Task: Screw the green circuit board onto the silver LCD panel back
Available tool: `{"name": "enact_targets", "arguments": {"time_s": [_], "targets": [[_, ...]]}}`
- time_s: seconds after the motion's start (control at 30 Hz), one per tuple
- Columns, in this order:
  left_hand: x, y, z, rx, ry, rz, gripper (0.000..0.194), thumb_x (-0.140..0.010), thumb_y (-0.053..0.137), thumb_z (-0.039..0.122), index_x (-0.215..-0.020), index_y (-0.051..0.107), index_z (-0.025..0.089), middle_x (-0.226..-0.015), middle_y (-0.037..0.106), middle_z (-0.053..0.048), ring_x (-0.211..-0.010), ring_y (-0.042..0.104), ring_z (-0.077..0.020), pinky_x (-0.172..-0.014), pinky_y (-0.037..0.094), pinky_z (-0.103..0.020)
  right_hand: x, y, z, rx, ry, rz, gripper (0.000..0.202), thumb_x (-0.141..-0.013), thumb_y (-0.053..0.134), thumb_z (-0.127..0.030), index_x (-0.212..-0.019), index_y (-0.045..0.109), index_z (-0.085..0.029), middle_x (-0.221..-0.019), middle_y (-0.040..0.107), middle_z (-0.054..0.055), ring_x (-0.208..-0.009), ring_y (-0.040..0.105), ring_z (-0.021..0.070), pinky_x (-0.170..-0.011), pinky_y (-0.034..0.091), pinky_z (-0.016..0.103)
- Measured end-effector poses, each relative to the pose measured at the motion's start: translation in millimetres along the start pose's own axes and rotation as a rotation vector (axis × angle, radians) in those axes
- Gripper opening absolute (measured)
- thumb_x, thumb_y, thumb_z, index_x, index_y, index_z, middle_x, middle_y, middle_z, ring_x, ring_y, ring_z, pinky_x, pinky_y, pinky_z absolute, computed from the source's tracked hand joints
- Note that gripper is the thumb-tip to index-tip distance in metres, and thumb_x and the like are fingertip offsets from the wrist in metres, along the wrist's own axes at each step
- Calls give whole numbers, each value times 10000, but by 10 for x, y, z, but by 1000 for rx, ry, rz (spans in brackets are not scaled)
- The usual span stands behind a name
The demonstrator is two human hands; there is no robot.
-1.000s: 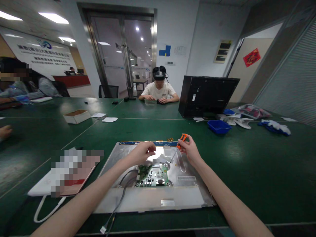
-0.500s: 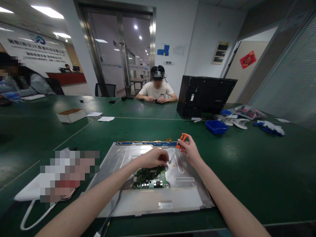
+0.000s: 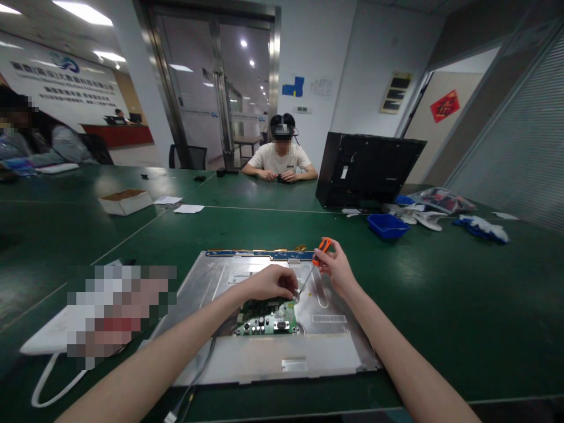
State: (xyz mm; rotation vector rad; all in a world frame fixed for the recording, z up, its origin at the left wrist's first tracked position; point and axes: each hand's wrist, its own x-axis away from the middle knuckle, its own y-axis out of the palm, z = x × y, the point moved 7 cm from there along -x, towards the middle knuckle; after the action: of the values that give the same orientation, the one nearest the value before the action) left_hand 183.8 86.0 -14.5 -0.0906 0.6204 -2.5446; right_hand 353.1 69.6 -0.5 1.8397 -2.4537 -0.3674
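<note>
In my right hand (image 3: 335, 267) is an orange and black screwdriver (image 3: 323, 248), tilted, its shaft slanting down to the left. The tip comes down close to the fingers of my left hand (image 3: 278, 281). Those fingers are pinched together over the upper right edge of a green circuit board (image 3: 264, 322); what they hold, if anything, is hidden. The board sits on a silver metal panel (image 3: 211, 282) that lies flat on the table. Along the panel's far edge runs a narrow blue circuit strip (image 3: 247, 254). A grey cable (image 3: 200, 376) trails from the board's left side toward me.
On the green table (image 3: 440, 305), a white device with a cable (image 3: 42, 341) lies at left, partly blurred. Farther off are a cardboard box (image 3: 126, 204), a blue tray (image 3: 388, 227), a black monitor housing (image 3: 370, 170) and gloves (image 3: 482, 229). A person (image 3: 281, 158) sits opposite.
Both hands keep nearly the same place. The screwdriver's tip has shifted slightly down and left, nearer my left fingertips. The whole view has moved a little.
</note>
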Motion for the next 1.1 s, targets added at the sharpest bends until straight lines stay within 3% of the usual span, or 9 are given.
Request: {"name": "enact_targets", "arguments": {"time_s": [0.27,0.47,0.7,0.9,1.1], "targets": [[8,-58,62,-139,35,13,127,-694,793,212,-767,730,131,-720,634,-5,-650,550,-121,-598,407,-209,34,65,-20,2,3,-35,663,-659,805,-441,-1177,449,-229,-718,656,-26,-498,554,110,-403,381,181],[24,-82,126,-199,92,-33,75,-795,706,192,-833,744,140,-824,677,-38,-751,595,-147,-685,437,-225,74,108,-120,15,-37,-14,642,-687,790,-429,-1178,429,-230,-701,629,-42,-487,542,115,-398,401,199],[37,-82,115,-207,75,-31,76,-792,713,200,-832,731,138,-811,671,-30,-745,603,-148,-686,441,-226,286,209,-433,244,-351,9,544,-826,694,-368,-1276,405,-268,-707,582,-54,-495,549,115,-433,448,221],[50,-84,95,-169,76,-21,92,-783,721,211,-832,733,134,-813,687,-32,-748,609,-149,-698,445,-227,497,387,-546,497,-638,-51,541,-845,672,-296,-1313,400,-276,-736,600,-49,-579,588,129,-535,496,246],[51,-84,107,-155,123,-35,66,-780,719,199,-802,736,139,-782,683,-22,-741,609,-145,-706,444,-221,548,610,-715,611,-754,-149,548,-866,622,-246,-1343,353,-273,-709,557,-60,-536,559,117,-500,454,223]]}}
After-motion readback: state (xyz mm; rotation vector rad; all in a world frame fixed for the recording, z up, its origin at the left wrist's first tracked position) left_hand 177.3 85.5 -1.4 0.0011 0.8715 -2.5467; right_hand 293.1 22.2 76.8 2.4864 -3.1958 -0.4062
